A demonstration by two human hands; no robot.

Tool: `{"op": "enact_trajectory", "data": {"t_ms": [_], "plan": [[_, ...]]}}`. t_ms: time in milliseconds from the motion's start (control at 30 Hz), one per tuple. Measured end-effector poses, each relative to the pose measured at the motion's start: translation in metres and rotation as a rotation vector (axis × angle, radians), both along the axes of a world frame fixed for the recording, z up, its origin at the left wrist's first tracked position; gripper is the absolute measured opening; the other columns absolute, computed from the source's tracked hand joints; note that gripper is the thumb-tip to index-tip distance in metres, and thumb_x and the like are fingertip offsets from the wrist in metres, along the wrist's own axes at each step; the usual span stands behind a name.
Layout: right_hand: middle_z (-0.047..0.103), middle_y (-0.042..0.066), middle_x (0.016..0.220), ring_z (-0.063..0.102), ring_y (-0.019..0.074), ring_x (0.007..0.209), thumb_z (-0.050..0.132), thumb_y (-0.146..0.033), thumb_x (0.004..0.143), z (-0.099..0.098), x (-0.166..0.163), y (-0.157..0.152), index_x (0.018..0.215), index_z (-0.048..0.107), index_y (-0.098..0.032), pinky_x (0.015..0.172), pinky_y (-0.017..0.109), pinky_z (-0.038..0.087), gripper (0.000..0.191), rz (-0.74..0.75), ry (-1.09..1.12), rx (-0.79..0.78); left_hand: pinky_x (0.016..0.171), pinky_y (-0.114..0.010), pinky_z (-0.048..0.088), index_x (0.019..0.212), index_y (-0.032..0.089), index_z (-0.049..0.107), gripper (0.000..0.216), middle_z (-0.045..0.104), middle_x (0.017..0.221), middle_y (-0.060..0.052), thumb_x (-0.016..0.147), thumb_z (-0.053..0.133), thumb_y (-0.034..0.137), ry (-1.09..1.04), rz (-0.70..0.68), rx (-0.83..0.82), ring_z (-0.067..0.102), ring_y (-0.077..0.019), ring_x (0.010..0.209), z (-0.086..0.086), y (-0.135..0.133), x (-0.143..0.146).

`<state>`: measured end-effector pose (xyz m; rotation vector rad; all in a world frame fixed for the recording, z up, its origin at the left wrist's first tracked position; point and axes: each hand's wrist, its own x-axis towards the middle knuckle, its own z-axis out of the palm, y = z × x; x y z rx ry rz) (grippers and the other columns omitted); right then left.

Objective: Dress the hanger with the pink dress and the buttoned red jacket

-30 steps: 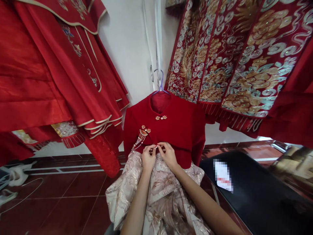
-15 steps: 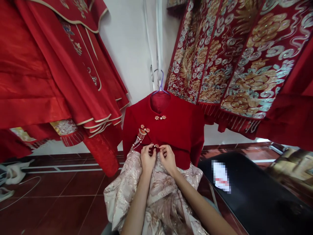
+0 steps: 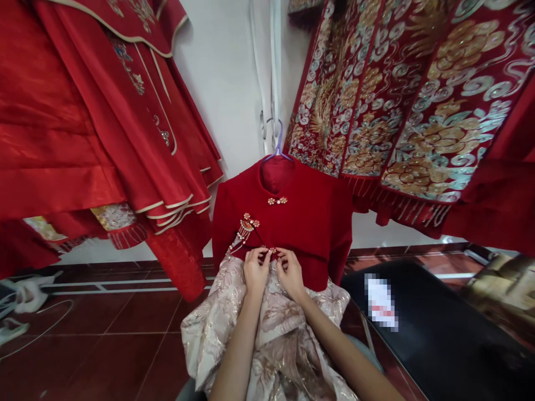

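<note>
A red velvet jacket (image 3: 307, 223) hangs from a purple hanger (image 3: 279, 139) in front of me. At its lower front edge my left hand (image 3: 256, 273) and my right hand (image 3: 290, 275) meet, fingertips pinched on either side of a small gold beaded clasp (image 3: 273, 250). Fingers partly cover the clasp, so I cannot tell whether it is fastened. A matching clasp (image 3: 277, 201) sits at the collar. Left of my hands, a gold brooch (image 3: 246, 227) with beaded tassels is on the chest. Pale pink brocade fabric (image 3: 204, 340) lies under my forearms.
Red garments (image 3: 100, 111) hang on the left, and a red skirt with gold and silver embroidery (image 3: 418, 111) hangs on the right. A black table (image 3: 434, 328) with a blurred-out white item stands at lower right. White shoes (image 3: 31, 295) are on the tiled floor at left.
The whole view has shifted slightly, with things now a little farther right. My fingertips have moved slightly at the clasp, and both hands stay on it.
</note>
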<state>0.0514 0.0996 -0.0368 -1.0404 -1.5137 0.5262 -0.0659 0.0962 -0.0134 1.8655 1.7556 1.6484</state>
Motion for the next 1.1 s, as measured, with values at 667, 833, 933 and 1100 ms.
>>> {"op": "enact_trajectory", "data": {"t_ms": [667, 833, 933, 1100], "plan": [[0.056, 0.003, 0.078, 0.056, 0.0159, 0.068, 0.044, -0.017, 0.082, -0.009, 0.009, -0.006, 0.073, 0.057, -0.02, 0.064, 0.027, 0.047, 0.016, 0.033, -0.038, -0.026, 0.084, -0.035, 0.055, 0.088, 0.013, 0.067, 0.015, 0.072, 0.09, -0.01, 0.08, 0.06, 0.024, -0.938, -0.193, -0.147, 0.069, -0.0153, 0.083, 0.065, 0.06, -0.024], [0.057, 0.003, 0.079, 0.056, 0.0158, 0.068, 0.045, -0.016, 0.082, -0.006, 0.009, -0.008, 0.073, 0.059, -0.02, 0.064, 0.027, 0.047, 0.017, 0.037, -0.03, -0.057, 0.09, -0.037, 0.053, 0.088, 0.014, 0.069, 0.014, 0.073, 0.095, -0.01, 0.076, 0.062, 0.014, -1.081, -0.365, -0.276, 0.069, -0.0155, 0.086, 0.081, 0.06, -0.026], [0.056, 0.003, 0.079, 0.056, 0.016, 0.068, 0.045, -0.015, 0.081, -0.004, 0.009, -0.01, 0.072, 0.058, -0.02, 0.063, 0.027, 0.046, 0.017, 0.045, -0.036, -0.064, 0.092, -0.037, 0.051, 0.093, 0.015, 0.07, 0.017, 0.069, 0.112, -0.012, 0.08, 0.061, 0.021, -1.07, -0.433, -0.267, 0.068, -0.0173, 0.094, 0.076, 0.051, -0.028], [0.057, 0.003, 0.077, 0.056, 0.0161, 0.066, 0.045, -0.016, 0.081, -0.004, 0.009, -0.01, 0.072, 0.059, -0.02, 0.063, 0.027, 0.047, 0.017, 0.051, -0.038, -0.045, 0.091, -0.035, 0.05, 0.1, 0.018, 0.069, 0.026, 0.062, 0.126, -0.012, 0.077, 0.068, 0.03, -0.998, -0.45, -0.23, 0.064, -0.0186, 0.104, 0.071, 0.049, -0.027]]}}
